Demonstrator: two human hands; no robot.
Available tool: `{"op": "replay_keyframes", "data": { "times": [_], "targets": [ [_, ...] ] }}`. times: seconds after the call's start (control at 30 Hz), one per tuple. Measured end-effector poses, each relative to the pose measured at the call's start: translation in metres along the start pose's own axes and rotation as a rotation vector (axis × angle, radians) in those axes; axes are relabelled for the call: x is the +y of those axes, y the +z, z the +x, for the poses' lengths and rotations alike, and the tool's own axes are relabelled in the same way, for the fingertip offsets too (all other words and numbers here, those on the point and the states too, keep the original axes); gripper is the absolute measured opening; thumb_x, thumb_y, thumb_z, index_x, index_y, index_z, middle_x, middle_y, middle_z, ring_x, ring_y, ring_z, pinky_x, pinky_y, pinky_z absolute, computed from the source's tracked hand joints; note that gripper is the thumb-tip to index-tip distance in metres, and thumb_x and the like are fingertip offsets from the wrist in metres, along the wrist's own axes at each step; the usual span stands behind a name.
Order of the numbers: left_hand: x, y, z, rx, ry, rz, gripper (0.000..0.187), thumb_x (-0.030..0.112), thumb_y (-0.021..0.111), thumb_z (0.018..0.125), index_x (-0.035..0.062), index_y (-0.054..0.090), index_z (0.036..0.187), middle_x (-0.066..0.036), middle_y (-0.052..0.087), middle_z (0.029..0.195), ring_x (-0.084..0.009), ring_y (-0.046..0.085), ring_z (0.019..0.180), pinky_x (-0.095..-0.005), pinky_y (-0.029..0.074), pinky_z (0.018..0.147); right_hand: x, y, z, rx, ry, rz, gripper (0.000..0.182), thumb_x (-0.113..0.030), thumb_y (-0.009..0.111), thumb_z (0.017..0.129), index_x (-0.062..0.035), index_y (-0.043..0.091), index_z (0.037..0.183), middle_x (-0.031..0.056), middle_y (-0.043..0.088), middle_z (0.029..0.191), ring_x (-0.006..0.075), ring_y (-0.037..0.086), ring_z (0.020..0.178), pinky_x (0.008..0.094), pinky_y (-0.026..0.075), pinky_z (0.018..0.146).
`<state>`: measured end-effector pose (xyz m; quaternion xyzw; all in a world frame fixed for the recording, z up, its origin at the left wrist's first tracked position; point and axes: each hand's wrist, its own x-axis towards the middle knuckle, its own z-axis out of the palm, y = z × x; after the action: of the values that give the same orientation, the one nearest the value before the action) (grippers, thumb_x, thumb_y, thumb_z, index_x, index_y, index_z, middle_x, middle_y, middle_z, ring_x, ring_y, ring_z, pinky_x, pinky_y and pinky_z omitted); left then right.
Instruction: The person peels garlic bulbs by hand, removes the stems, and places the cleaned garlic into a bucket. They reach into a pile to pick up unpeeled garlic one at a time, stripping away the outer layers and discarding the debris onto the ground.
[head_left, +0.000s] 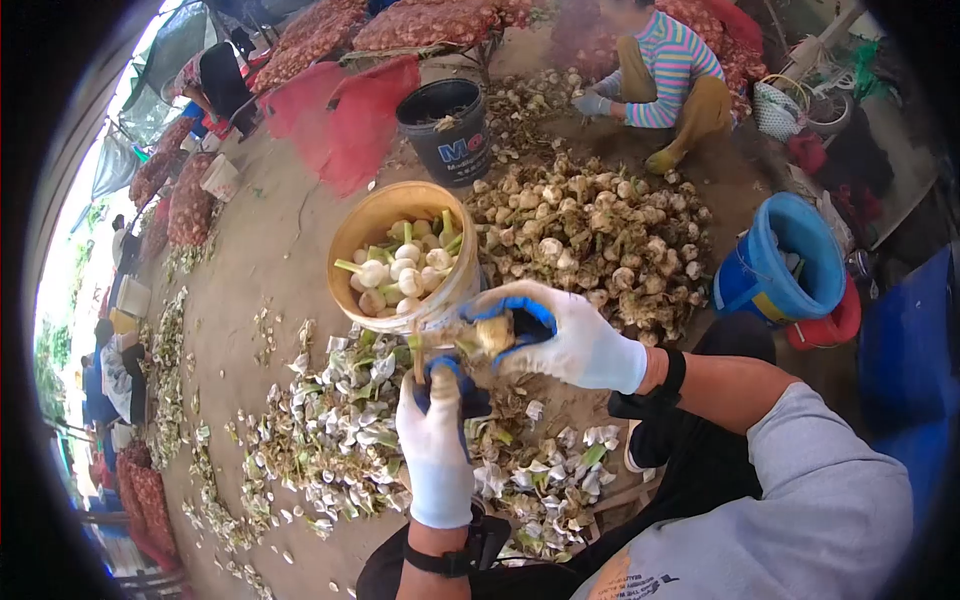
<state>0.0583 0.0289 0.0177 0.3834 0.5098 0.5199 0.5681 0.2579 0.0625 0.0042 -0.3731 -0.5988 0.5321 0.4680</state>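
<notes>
In the head view, my right hand (pixel 570 340), in a white glove with blue-coated fingers, is closed around a garlic bulb (pixel 493 336) with its roots and dry skin on. Just below and to the left, my left hand (pixel 437 430), gloved alike, is wrapped round a narrow, blade-like tool (pixel 418 358) that points up beside the bulb. I cannot tell the tool's exact kind. Behind both hands stands a yellowish bucket (pixel 345 225) holding peeled white garlic bulbs (pixel 405 270) with short green stems. A big heap of untrimmed garlic (pixel 600 235) lies beyond my right hand.
Garlic skins and trimmings (pixel 340 420) cover the ground under my hands. A black bucket (pixel 445 150) stands behind the yellowish one, a blue bucket (pixel 780 260) at the right. Across the heap squats a person in a striped top (pixel 670 70). Red net sacks (pixel 430 25) line the back.
</notes>
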Motion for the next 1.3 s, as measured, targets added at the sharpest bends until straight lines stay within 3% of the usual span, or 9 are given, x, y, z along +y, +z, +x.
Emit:
{"op": "replay_keyframes", "data": {
  "times": [0.33,0.43,0.5,0.6,0.67,0.83,0.93,1.2,1.3],
  "targets": [
    [-0.001,-0.004,0.007,-0.001,-0.037,0.033,0.022,0.012,0.074,0.098,-0.0028,0.069,0.114,-0.004,0.072,0.097,-0.0089,0.065,0.079,-0.0261,0.055,0.072,0.009,0.013,0.0,-0.073,0.024,0.029,0.059,-0.011,0.083,0.089,-0.003,0.057,0.142,0.009,0.069,0.129,0.0142,0.062,0.119,0.0319,0.047,0.109],
    [0.001,-0.005,0.005,-0.009,0.051,0.151,0.02,0.006,0.071,0.096,-0.0036,0.069,0.114,-0.002,0.072,0.097,-0.0062,0.062,0.083,-0.0241,0.052,0.076,0.014,0.012,-0.001,-0.043,0.024,0.012,0.053,-0.019,0.078,0.096,-0.0012,0.057,0.141,0.0092,0.069,0.126,0.0138,0.064,0.114,0.0339,0.056,0.097],
    [-0.002,-0.005,0.003,-0.029,0.101,0.213,0.019,0.004,0.07,0.096,-0.0033,0.069,0.113,-0.001,0.071,0.096,-0.0062,0.061,0.084,-0.0239,0.051,0.077,0.012,0.013,-0.002,-0.07,0.323,0.647,0.047,-0.027,0.068,0.104,0.0,0.057,0.14,0.0088,0.071,0.12,0.0124,0.067,0.103,0.0349,0.061,0.077],
    [-0.005,-0.001,0.0,-0.007,0.314,0.438,0.017,0.002,0.069,0.095,-0.0021,0.069,0.111,-0.001,0.07,0.096,-0.0069,0.06,0.085,-0.0251,0.051,0.079,0.026,0.011,-0.001,-0.041,0.372,0.767,0.047,-0.034,0.06,0.108,-0.0006,0.056,0.141,0.0071,0.071,0.113,0.0112,0.067,0.092,0.035,0.06,0.061],
    [0.003,0.0,-0.003,-0.044,0.192,0.492,0.025,0.006,0.071,0.097,-0.0027,0.068,0.12,-0.003,0.072,0.107,-0.0101,0.064,0.093,-0.0267,0.053,0.086,0.025,0.009,-0.001,-0.018,0.409,0.708,0.049,-0.038,0.056,0.109,-0.001,0.056,0.141,0.0083,0.072,0.116,0.0155,0.072,0.085,0.0325,0.06,0.06],
    [-0.005,-0.003,0.006,0.025,0.189,0.26,0.019,0.008,0.074,0.097,-0.0015,0.068,0.113,-0.004,0.072,0.102,-0.0088,0.061,0.094,-0.0277,0.051,0.087,0.009,0.017,-0.002,-0.069,0.143,0.15,0.065,-0.04,0.072,0.099,0.0009,0.052,0.146,0.0084,0.068,0.129,0.0141,0.066,0.112,0.0316,0.058,0.093],
    [-0.004,-0.002,0.004,0.029,0.18,0.3,0.022,0.008,0.075,0.097,-0.0021,0.068,0.115,-0.004,0.073,0.104,-0.009,0.062,0.095,-0.0271,0.051,0.087,0.003,0.013,-0.001,-0.108,0.237,0.19,0.075,-0.041,0.08,0.093,0.0019,0.051,0.147,0.0083,0.065,0.135,0.0132,0.061,0.12,0.031,0.052,0.105],
    [0.001,-0.007,0.006,0.01,0.0,-0.147,0.021,0.002,0.072,0.097,-0.0023,0.067,0.117,-0.004,0.071,0.104,-0.0096,0.065,0.091,-0.0264,0.054,0.083,0.031,-0.007,0.006,-0.2,0.384,0.956,0.052,-0.032,0.066,0.104,0.0027,0.054,0.141,0.0142,0.07,0.121,0.0242,0.075,0.096,0.0402,0.065,0.076],
    [-0.001,-0.007,0.007,-0.009,0.002,-0.204,0.022,0.0,0.069,0.097,-0.0013,0.065,0.119,-0.005,0.071,0.104,-0.0124,0.068,0.091,-0.0276,0.056,0.082,0.031,-0.004,0.008,-0.148,0.36,0.82,0.051,-0.034,0.063,0.105,0.0019,0.054,0.141,0.0135,0.071,0.119,0.0229,0.075,0.093,0.0386,0.065,0.076]
  ]
}}
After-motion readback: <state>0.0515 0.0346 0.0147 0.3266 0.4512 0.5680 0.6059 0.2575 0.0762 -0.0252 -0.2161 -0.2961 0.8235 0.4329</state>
